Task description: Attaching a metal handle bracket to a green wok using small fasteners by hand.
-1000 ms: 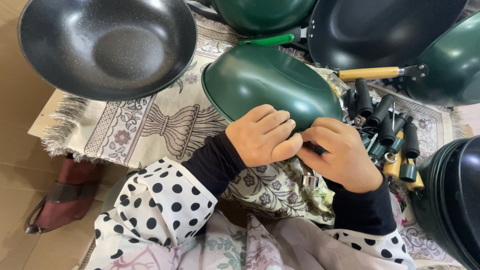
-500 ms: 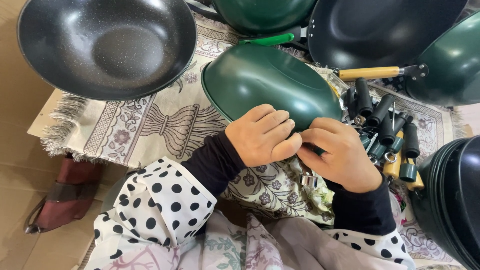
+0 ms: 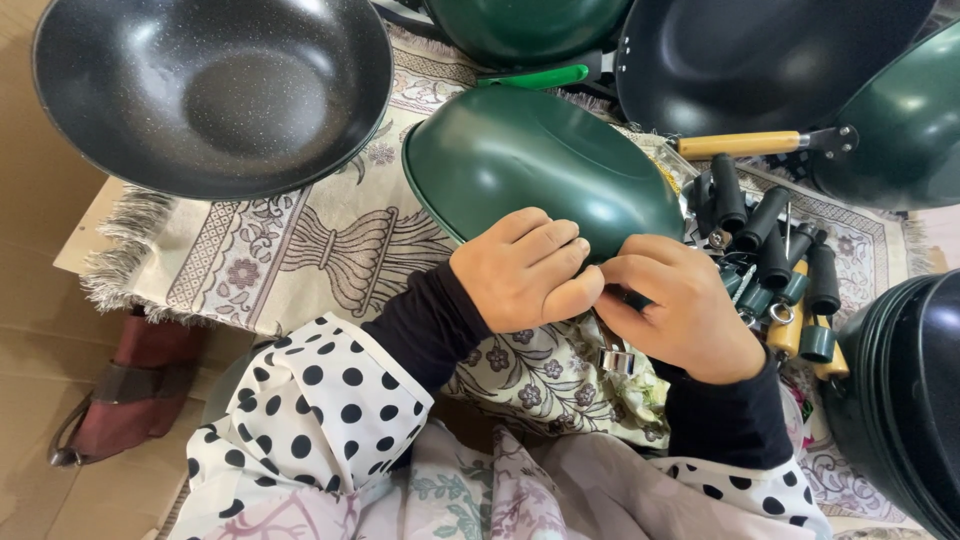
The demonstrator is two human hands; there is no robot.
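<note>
Green enamel shows on the underside of the upturned wok (image 3: 540, 165), which lies rim-down on the patterned fringed cloth (image 3: 300, 250) and serves as the mark for everything else here. At its near edge the left hand (image 3: 525, 270) is curled into a loose fist, fingers folded under and the thumb pressed toward the right hand (image 3: 680, 310), which meets it there with bent fingers closed around something small and dark at the wok's rim; what exactly is pinched between them cannot be told, since the fingers cover it. Just below the hands, nearer the person than the wok, a small shiny metal bracket (image 3: 617, 360) lies on a floral cloth (image 3: 540, 375). To the right of the wok sits a heap of loose handles (image 3: 770, 250), black, dark green and wooden. To its left, well apart, stands a black speckled wok (image 3: 210, 90), open side up. Beyond the green wok, farther from the person, a wooden-handled black pan (image 3: 760, 60) rests beside another green pan with a green handle (image 3: 530, 77). Both arms wear dark sleeves under polka-dot cuffs.
</note>
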